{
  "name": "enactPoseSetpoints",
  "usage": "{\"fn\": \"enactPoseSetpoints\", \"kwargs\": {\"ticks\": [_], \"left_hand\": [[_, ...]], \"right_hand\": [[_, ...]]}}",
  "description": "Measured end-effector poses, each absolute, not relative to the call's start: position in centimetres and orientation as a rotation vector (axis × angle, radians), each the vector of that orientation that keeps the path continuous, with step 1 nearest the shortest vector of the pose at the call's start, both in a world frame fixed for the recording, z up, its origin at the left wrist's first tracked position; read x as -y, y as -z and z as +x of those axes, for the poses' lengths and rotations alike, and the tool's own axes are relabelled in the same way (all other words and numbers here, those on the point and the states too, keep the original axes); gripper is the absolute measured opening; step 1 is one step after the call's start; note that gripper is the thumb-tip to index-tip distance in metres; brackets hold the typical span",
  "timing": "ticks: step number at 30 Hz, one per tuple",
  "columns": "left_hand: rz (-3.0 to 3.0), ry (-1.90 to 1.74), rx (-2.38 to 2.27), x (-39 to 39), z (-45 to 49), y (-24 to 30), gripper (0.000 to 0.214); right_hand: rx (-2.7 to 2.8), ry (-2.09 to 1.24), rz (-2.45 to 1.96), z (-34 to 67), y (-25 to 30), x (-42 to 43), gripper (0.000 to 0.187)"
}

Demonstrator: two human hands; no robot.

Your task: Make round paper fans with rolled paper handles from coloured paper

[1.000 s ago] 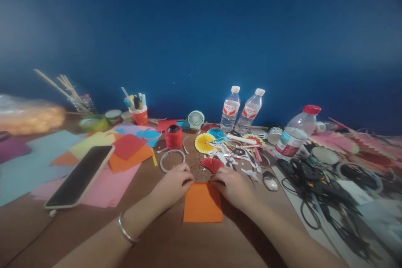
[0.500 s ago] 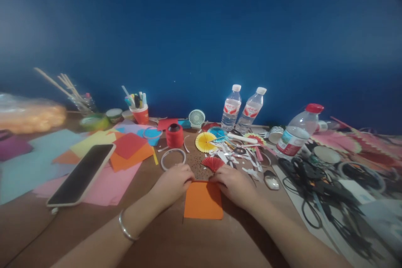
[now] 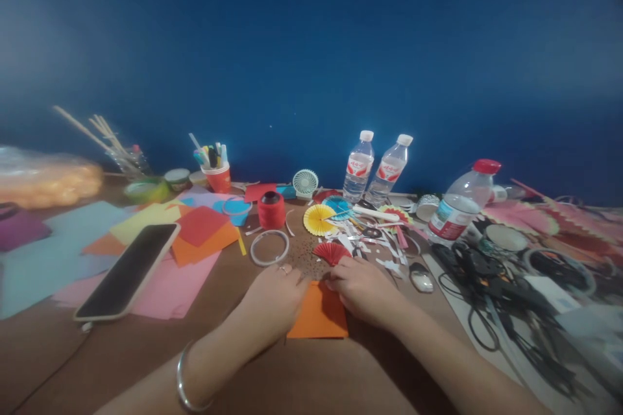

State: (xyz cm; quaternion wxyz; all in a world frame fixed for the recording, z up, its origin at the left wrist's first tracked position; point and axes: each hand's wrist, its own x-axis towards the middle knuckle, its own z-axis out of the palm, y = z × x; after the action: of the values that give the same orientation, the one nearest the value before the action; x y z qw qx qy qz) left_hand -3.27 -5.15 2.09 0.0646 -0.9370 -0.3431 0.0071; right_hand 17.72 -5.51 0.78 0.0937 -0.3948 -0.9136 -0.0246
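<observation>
A square of orange paper [image 3: 320,321] lies on the brown table in front of me. At its far left corner my left hand [image 3: 281,295] has its fingers curled together on the edge, covering part of that side. The fingers of my right hand [image 3: 363,288] are bent down onto the far right corner, pinching the same edge. My fingertips are partly hidden. Just beyond the right hand lies a small pleated red paper fan [image 3: 329,251]. A clear ring of tape [image 3: 269,248] lies beyond the left hand.
A phone [image 3: 129,271] rests on coloured paper sheets [image 3: 199,227] at left. Red thread [image 3: 271,211], paper scraps [image 3: 363,240] and fan rosettes [image 3: 317,219] sit further back. Bottles [image 3: 357,172] stand near the blue wall. Black cables [image 3: 479,272] and a mouse [image 3: 421,277] are at right.
My left hand has shifted right and a little nearer, now covering the paper's upper left part. My right hand has stayed nearly in place at its corner.
</observation>
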Motion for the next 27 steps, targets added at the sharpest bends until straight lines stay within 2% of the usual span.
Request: {"fn": "enactPoseSetpoints", "kwargs": {"ticks": [4, 9, 15, 20, 27], "left_hand": [[-2.85, -0.002, 1.07, 5.7, -3.2, -2.5, 0.028], [-2.872, 0.011, 1.12, 5.3, -3.5, -3.1, 0.026], [-2.761, 0.0, 1.373, 5.2, -3.9, -3.5, 0.029], [-2.759, -0.037, 1.391, 4.9, -3.9, -3.6, 0.03], [-2.795, -0.043, 1.425, 4.5, -4.1, -3.6, 0.031]], "right_hand": [[2.722, 0.055, -1.193, 17.9, -1.1, 5.7, 0.023], [2.698, 0.007, -1.198, 18.0, -1.3, 5.9, 0.029], [2.674, -0.073, -1.23, 17.9, -1.4, 5.7, 0.026], [2.671, -0.063, -1.261, 18.5, -1.8, 5.3, 0.02], [2.644, 0.007, -1.311, 18.8, -1.6, 5.3, 0.024]]}}
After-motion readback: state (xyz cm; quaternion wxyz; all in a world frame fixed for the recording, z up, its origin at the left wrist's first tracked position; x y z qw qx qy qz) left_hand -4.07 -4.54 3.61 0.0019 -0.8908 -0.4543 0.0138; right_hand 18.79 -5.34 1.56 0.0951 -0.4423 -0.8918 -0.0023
